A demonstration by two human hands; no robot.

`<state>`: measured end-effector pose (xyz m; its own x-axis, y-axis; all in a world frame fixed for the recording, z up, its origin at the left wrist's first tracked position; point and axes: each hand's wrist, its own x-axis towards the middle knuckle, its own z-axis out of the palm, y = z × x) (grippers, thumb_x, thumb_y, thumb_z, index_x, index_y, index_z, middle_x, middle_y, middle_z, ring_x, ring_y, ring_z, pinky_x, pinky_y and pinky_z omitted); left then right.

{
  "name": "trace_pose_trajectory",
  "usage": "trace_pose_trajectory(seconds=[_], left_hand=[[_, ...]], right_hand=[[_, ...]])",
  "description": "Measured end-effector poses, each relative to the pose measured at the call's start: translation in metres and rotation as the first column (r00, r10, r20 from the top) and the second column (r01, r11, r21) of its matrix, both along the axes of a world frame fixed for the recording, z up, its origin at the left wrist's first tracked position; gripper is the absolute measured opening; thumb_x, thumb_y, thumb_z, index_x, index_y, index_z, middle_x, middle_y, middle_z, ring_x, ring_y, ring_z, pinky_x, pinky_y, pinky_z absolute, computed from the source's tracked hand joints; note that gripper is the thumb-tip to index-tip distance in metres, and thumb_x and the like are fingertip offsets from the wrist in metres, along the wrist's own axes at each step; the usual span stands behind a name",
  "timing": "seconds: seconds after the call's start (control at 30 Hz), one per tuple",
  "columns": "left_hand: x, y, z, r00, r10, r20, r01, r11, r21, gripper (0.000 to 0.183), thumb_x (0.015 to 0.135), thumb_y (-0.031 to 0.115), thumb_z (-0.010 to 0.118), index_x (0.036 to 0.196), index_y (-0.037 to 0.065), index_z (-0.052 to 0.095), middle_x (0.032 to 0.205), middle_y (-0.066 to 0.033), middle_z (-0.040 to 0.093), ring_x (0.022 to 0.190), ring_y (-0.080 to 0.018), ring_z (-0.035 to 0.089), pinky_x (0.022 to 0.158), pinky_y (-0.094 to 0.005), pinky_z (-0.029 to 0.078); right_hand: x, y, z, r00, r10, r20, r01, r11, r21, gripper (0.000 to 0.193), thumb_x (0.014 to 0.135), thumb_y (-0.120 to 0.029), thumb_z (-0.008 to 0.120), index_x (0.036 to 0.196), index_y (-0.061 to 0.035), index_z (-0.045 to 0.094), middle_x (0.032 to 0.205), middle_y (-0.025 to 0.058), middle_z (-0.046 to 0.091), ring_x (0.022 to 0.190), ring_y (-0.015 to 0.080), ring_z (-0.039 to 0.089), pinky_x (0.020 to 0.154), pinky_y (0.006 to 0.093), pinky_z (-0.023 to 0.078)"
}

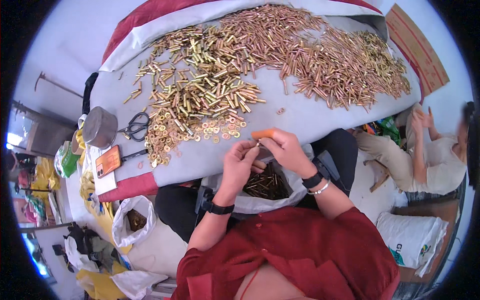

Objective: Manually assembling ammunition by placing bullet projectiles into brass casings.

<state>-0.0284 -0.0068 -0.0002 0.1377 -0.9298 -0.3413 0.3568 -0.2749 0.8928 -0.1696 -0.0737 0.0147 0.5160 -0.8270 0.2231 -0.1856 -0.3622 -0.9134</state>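
Left hand (239, 161): pinching a tiny part (258, 144)
Right hand (286, 152): pinching it too
Washers (162, 134): lying on the grey table (300, 125)

Grey-covered table (274, 89) — heaped brass-coloured metal tubes (345, 67), pile of flat rings (161, 136) beside them — 1 pair black scissors (132, 132).

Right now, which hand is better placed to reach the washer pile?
Probably the left hand: it sits nearer the washer pile; the right hand is farther off, beyond it.
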Motion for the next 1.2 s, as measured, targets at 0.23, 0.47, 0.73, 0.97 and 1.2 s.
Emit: trace_pose_trajectory(seconds=[0.23,0.47,0.73,0.97,1.2], left_hand=[[-0.003,-0.001,0.003,0.989,-0.135,-0.057,0.131,0.989,-0.073,0.020,0.090,0.009,0.051,0.106,-0.002,0.050,0.093,-0.0129,0.062,0.062,-0.0137,0.061,0.051,-0.0219,0.051],[0.015,0.006,0.004,0.940,-0.085,-0.331,0.057,0.994,-0.094,0.027,0.091,0.018,0.051,0.111,0.000,0.049,0.092,-0.0108,0.061,0.061,-0.0146,0.059,0.051,-0.0263,0.049],[0.017,0.006,0.004,0.806,-0.171,-0.567,0.081,0.980,-0.180,0.014,0.091,0.015,0.052,0.100,0.005,0.053,0.085,-0.0098,0.061,0.052,-0.0134,0.056,0.044,-0.0237,0.045],[0.002,0.015,-0.014,0.856,-0.430,-0.287,0.435,0.899,-0.051,0.023,0.085,0.021,0.060,0.099,0.003,0.053,0.081,-0.0098,0.063,0.047,-0.0156,0.055,0.040,-0.0247,0.043],[-0.006,0.037,-0.031,0.811,-0.450,-0.375,0.512,0.855,0.081,0.021,0.086,0.021,0.058,0.097,0.004,0.054,0.083,-0.0096,0.064,0.050,-0.0173,0.057,0.044,-0.0276,0.046]], right_hand=[[-0.003,0.006,0.002,0.995,-0.102,0.020,0.085,0.913,0.399,0.025,0.089,-0.022,0.056,0.094,0.0021,0.061,0.086,0.0053,0.063,0.082,0.0090,0.058,0.072,0.0251,0.048],[-0.011,0.001,-0.030,0.833,-0.180,0.524,-0.202,0.781,0.590,0.057,0.095,-0.047,0.029,0.101,0.0013,0.059,0.095,0.0115,0.063,0.092,0.0201,0.057,0.088,0.0340,0.041],[-0.032,-0.006,-0.032,0.639,-0.014,0.769,-0.479,0.775,0.412,0.047,0.095,-0.040,0.036,0.110,-0.0012,0.058,0.097,0.0025,0.061,0.084,0.0131,0.055,0.077,0.0283,0.043],[-0.030,0.043,-0.014,0.954,-0.092,0.286,0.006,0.958,0.287,0.027,0.092,-0.025,0.051,0.106,-0.0040,0.060,0.081,-0.0011,0.061,0.076,0.0042,0.052,0.068,0.0224,0.044],[-0.054,0.071,-0.031,0.921,-0.029,0.388,-0.208,0.807,0.553,0.030,0.089,-0.026,0.052,0.100,0.0001,0.062,0.087,0.0030,0.064,0.079,0.0096,0.057,0.073,0.0253,0.046]])
